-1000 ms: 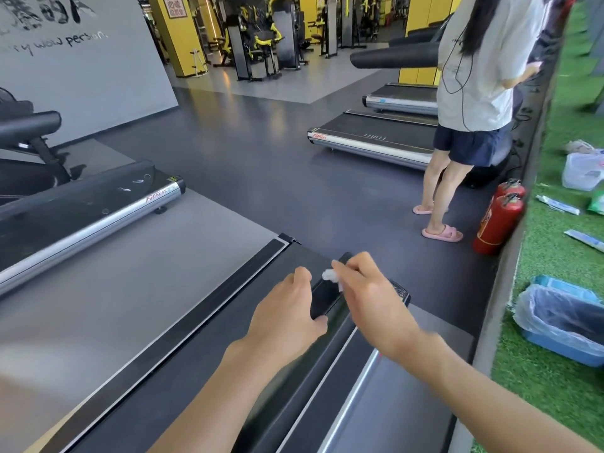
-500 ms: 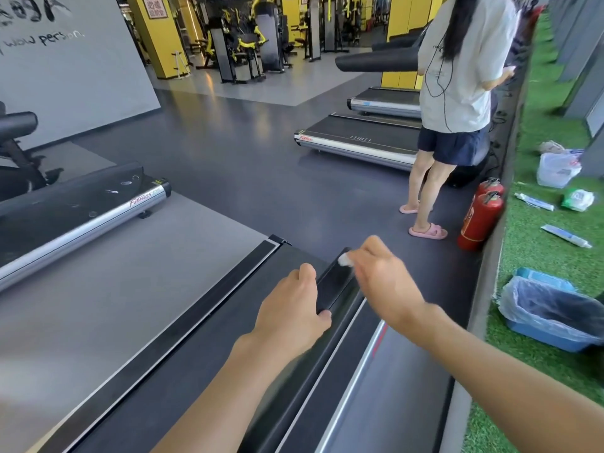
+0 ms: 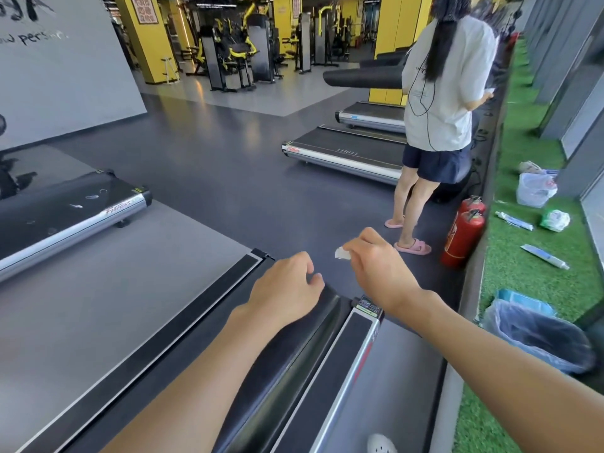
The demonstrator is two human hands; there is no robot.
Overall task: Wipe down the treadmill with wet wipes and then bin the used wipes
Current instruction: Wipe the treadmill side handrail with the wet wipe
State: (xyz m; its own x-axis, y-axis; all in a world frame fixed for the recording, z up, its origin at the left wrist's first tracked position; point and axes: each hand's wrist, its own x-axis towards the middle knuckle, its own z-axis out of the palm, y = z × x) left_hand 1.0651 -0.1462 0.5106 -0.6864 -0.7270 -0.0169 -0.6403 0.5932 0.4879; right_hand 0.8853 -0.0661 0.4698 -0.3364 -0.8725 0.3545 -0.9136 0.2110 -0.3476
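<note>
My right hand [image 3: 379, 273] is out ahead of me over the dark floor, just past the foot of the treadmill [image 3: 98, 315]. Its thumb and fingertips pinch a small crumpled white wipe [image 3: 342, 253], which sticks out to the left of my knuckles and touches nothing else. My left hand [image 3: 287, 289] is close beside it but apart from it, back of the hand up and fingers curled under, at the far end of the treadmill's glossy black side rail [image 3: 294, 364]. From this angle I cannot tell whether those fingers grip the rail's end or only rest there. Both forearms reach in from the bottom of the view, the right one crossing above the silver edge strip [image 3: 354, 364] that runs beside the black rail.

To my right, on the strip of green turf [image 3: 529, 276], a blue bin [image 3: 510, 295] lined with a clear bag stands near the treadmill's side. Farther along the turf lie a white tube [image 3: 544, 256] and a white plastic bag [image 3: 534, 189]. Two red fire extinguishers [image 3: 462, 237] stand at the turf's edge, and just beyond them a person [image 3: 447, 93] in a pale shirt, dark shorts and pink slippers stands by another treadmill [image 3: 343, 152]. A third treadmill [image 3: 72, 214] lies off to my left.
</note>
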